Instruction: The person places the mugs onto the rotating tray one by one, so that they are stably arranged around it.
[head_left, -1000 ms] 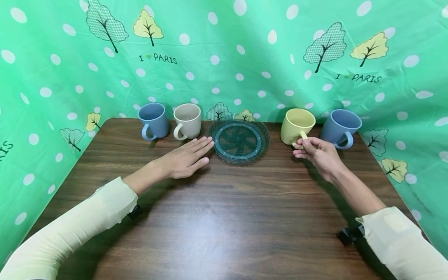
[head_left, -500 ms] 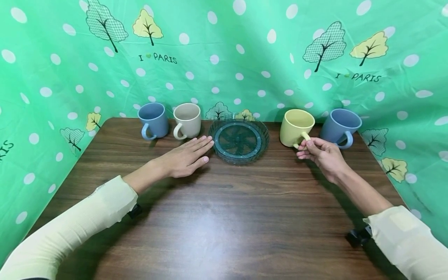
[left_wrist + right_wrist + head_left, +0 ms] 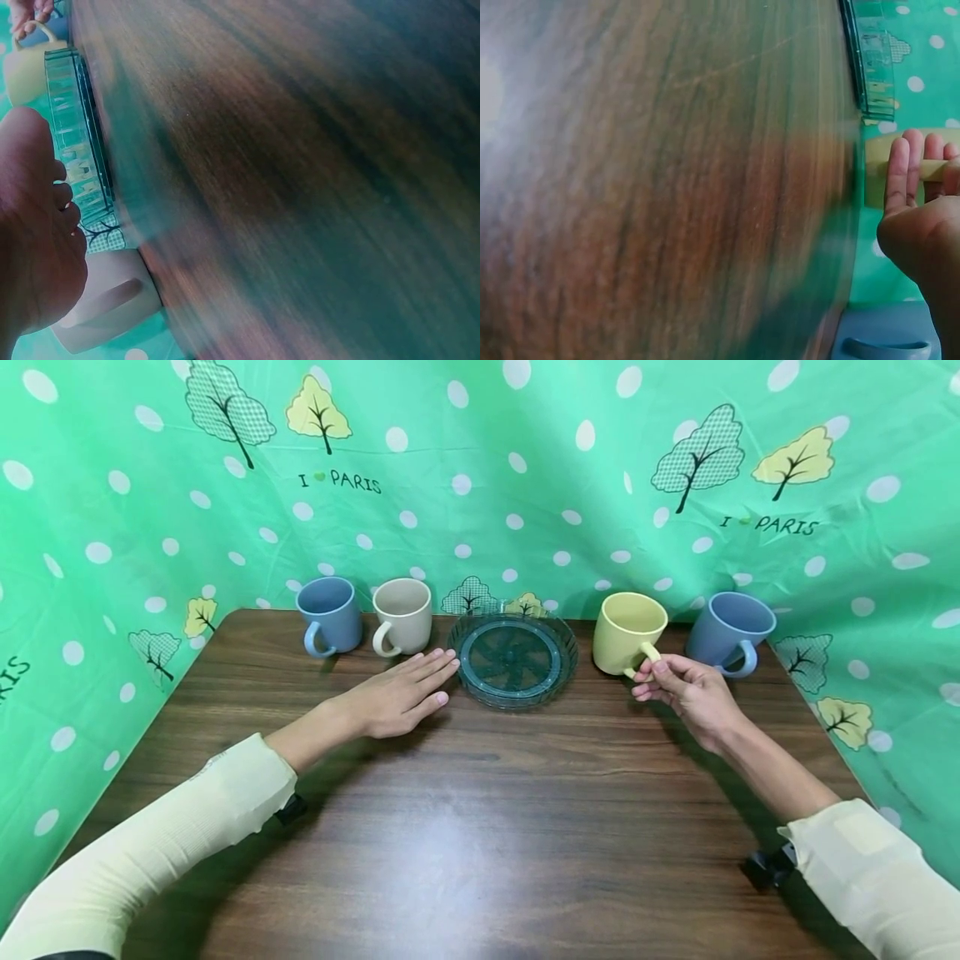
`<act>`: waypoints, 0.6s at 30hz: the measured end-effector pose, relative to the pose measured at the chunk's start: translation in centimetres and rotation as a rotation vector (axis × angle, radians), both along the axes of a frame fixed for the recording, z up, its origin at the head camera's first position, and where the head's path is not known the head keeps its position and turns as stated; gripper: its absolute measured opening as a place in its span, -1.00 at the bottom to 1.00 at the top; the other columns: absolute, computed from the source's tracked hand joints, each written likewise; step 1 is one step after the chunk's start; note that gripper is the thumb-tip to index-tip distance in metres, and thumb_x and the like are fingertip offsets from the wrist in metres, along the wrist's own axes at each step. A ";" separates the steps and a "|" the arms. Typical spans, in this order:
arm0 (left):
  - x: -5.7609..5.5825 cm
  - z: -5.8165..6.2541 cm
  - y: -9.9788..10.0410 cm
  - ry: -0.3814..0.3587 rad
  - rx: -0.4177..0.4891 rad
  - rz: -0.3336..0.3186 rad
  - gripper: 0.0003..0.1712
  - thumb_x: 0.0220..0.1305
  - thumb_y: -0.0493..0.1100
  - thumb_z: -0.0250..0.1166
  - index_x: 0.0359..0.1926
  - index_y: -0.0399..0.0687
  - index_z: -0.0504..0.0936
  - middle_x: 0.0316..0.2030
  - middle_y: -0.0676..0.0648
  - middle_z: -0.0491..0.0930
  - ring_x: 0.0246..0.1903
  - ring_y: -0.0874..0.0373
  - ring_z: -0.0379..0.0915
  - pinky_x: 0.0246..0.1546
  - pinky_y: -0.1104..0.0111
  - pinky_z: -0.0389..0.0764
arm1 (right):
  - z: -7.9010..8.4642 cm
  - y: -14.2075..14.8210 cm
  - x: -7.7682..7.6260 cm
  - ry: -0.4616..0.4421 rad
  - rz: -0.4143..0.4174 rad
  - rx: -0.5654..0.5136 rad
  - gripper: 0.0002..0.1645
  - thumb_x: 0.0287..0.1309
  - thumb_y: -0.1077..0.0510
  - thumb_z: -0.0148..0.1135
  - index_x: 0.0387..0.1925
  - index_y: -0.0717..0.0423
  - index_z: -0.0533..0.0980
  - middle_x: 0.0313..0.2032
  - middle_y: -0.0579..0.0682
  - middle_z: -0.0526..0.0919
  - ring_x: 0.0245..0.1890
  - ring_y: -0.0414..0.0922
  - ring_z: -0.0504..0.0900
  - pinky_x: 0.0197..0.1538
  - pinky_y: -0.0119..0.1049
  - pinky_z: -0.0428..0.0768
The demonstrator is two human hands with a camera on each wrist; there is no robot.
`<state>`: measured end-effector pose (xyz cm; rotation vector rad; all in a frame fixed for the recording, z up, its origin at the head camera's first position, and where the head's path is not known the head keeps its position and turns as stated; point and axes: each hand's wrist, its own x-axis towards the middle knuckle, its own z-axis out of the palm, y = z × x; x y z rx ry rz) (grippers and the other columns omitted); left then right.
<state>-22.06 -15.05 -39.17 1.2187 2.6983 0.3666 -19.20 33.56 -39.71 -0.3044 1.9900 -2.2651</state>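
Observation:
My right hand (image 3: 693,700) pinches the handle of a yellow mug (image 3: 626,635) between thumb and fingers. In the right wrist view the yellow mug (image 3: 877,169) shows behind the fingers, its base close to the table level. My left hand (image 3: 401,697) has straight fingers, palm down, with its fingertips right at the left rim of a clear dark-green ribbed dish (image 3: 512,700). From the left wrist, the dish (image 3: 79,150) stands just past that hand's fingers. A cream mug (image 3: 408,618) is behind the left hand, upright with its handle toward me.
A blue mug (image 3: 333,618) stands at the far left, beside the cream one. Another blue mug (image 3: 723,631) is at the far right, close behind the right hand. All rest along the back of the brown wooden table (image 3: 480,827), before a green printed curtain (image 3: 517,485).
The yellow mug has shifted slightly left, toward the dish, with the right hand still gripping its handle. The left hand and the other mugs have stayed in place.

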 end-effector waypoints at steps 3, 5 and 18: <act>0.0 0.0 0.0 0.002 0.003 0.001 -0.23 0.89 0.11 -0.12 0.83 -0.18 0.03 0.85 -0.23 -0.05 0.85 -0.19 -0.18 0.88 -0.09 -0.06 | 0.2 -0.3 -0.1 0.013 0.004 0.005 -0.69 0.71 0.15 0.19 0.03 0.38 0.66 -0.15 -0.02 0.84 -0.18 -0.16 0.90 0.02 -0.34 0.88; 0.1 0.0 0.0 0.000 0.005 0.004 -0.23 0.89 0.10 -0.11 0.83 -0.18 0.02 0.85 -0.24 -0.05 0.86 -0.19 -0.19 0.88 -0.08 -0.07 | 0.4 -0.5 -0.2 0.019 0.009 0.004 -0.68 0.71 0.15 0.19 0.03 0.39 0.66 -0.15 -0.02 0.83 -0.17 -0.16 0.89 0.03 -0.33 0.88; -0.1 -0.1 0.0 -0.017 0.030 0.006 -0.24 0.89 0.10 -0.13 0.83 -0.17 0.03 0.85 -0.24 -0.06 0.85 -0.22 -0.19 0.88 -0.10 -0.08 | 1.7 -1.5 -0.6 0.054 0.028 -0.031 -0.72 0.71 0.14 0.16 -0.02 0.25 0.71 -0.16 0.00 0.83 -0.18 -0.15 0.89 0.03 -0.33 0.87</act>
